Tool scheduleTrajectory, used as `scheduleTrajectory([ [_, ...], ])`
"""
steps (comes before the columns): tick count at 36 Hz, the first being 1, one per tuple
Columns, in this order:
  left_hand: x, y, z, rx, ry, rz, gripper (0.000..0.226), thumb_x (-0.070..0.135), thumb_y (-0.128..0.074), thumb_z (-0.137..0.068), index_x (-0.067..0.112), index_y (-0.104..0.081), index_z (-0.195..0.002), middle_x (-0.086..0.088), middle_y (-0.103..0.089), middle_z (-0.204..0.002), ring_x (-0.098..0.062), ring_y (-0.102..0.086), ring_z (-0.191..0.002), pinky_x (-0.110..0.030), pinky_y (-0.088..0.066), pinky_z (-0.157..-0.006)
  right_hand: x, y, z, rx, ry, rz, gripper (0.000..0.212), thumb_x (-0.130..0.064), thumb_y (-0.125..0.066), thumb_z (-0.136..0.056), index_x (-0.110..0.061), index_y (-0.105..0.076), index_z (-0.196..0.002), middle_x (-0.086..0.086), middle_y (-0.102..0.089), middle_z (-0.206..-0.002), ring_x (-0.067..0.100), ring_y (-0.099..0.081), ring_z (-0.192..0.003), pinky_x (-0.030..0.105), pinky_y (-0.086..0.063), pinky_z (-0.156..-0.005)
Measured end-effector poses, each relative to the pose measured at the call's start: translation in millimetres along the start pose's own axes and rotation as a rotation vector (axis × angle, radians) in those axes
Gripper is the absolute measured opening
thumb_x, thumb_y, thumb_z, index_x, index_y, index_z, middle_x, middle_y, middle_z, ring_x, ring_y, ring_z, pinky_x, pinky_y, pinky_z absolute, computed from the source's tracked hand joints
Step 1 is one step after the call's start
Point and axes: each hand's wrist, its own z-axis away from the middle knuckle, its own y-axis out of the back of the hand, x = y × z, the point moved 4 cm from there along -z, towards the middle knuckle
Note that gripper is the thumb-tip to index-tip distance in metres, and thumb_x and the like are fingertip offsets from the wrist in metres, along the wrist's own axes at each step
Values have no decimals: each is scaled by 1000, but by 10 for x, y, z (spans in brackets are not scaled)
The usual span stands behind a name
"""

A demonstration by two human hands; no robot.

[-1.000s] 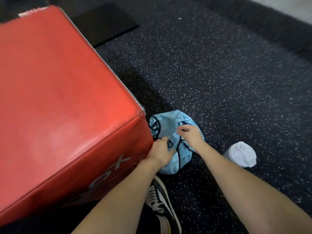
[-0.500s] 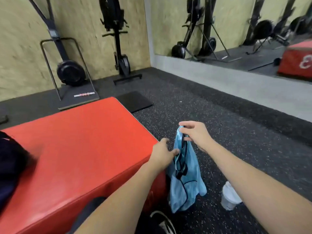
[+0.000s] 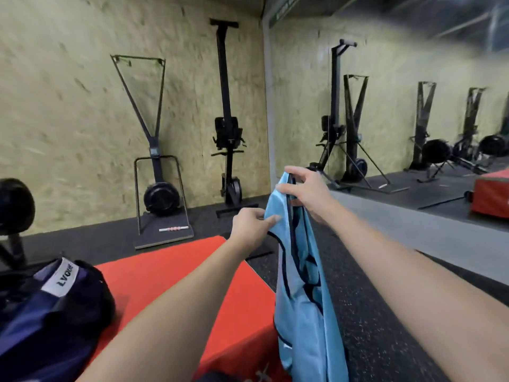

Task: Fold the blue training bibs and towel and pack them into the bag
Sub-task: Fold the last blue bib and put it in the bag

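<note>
From the head camera, both forearms reached forward over the near corner of a red padded box [image 3: 170, 282]; the right hand [image 3: 305, 193] was raised higher than the other and pinched the top edge of a light blue training bib [image 3: 303, 299] between thumb and curled fingers, right at the dark trim of its strap; the left hand [image 3: 252, 228] sat lower and just to the left, its thumb and fingertips pinching the bib's left edge a little below the top; the two hands were close together but not touching each other. The bib hung straight down from those two grips, loose and unfolded, its lower part draping past the right side of the box and out of the bottom of the frame; dark piping ran along its armholes and neckline. On the left end of the box lay a dark navy bag [image 3: 46, 312], crumpled and apparently open (its mouth could not be made out clearly), with a white label showing on top. Beyond the box stretched a black speckled rubber floor [image 3: 380, 340]; against the chipboard wall [image 3: 68, 106] stood a ski-type trainer [image 3: 154, 166] on a flat base and an upright-stored rowing machine [image 3: 228, 139] beside it; to the right a mirror [image 3: 399, 106] repeated the machines and a red box; a dark round object sat at the far left edge, too blurred to name.
</note>
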Motion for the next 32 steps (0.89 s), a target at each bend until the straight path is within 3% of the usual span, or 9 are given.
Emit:
scheduleTrajectory([
  [2,103,256,-46,70,-1,-20,41,38,-69,-88,9,-54,-62,-1,-41,-60,-17,-35,-58,-30,-25,-52,-136,-24,-83,26,26,43,71,-18,-81,-80,-19,-50,-144,-2,-54,-132,11,-62,-103,26,-58,-73],
  [5,308,705,-113,155,-33,-73,44,35,-69,-89,17,-50,-53,2,-45,-54,-14,-38,-49,-23,-30,-44,-310,-82,-152,49,57,203,88,-25,-82,-75,-17,-39,-151,0,-54,-130,17,-59,-112,36,-52,-97],
  [11,627,1425,-220,206,-53,28,21,31,-73,-89,13,-72,-78,-4,-72,-74,-17,-72,-61,-18,-42,-42,-647,-426,-239,3,71,207,109,-34,-85,-67,-16,-24,-156,2,-41,-150,22,-53,-128,44,-48,-105],
  [13,705,1609,-245,228,-68,30,21,34,-73,-88,14,-75,-85,-4,-74,-81,-15,-72,-63,-20,-44,-47,-781,-552,-254,4,79,158,93,-25,-83,-69,-10,-37,-148,6,-54,-132,25,-61,-115,42,-54,-97],
  [16,791,1888,-263,311,-82,6,22,41,-76,-84,19,-77,-84,1,-73,-79,-12,-67,-64,-21,-45,-54,-952,-739,-298,-10,110,85,36,-9,-77,-77,-8,-62,-110,8,-61,-92,25,-65,-87,33,-54,-77],
  [18,818,2044,-292,337,-91,7,24,43,-78,-81,20,-78,-85,2,-72,-79,-12,-65,-69,-23,-47,-61,-1040,-862,-346,-23,115,-24,19,-7,-76,-78,-9,-68,-95,1,-67,-93,19,-67,-89,31,-55,-81],
  [21,860,2237,-278,364,-95,-36,21,43,-77,-82,22,-78,-82,4,-71,-74,-6,-60,-58,-23,-49,-60,-1203,-995,-425,9,135,-165,17,-5,-73,-84,-12,-72,-98,4,-72,-99,17,-70,-92,32,-58,-89],
  [26,817,2510,-271,375,-82,-4,19,34,-80,-82,17,-78,-77,1,-65,-61,-6,-48,-38,-23,-41,-45,-1413,-1189,-477,15,151,-322,12,-6,-66,-91,-14,-69,-99,6,-71,-102,22,-70,-91,38,-61,-79],
  [32,682,2772,-310,405,-46,113,17,31,-81,-81,16,-78,-87,-4,-74,-78,-18,-65,-59,-29,-56,-63,-1365,-1582,-485,-310,12,-317,92,-28,-90,-66,-24,-41,-144,5,-53,-138,26,-63,-117,49,-55,-94],
])
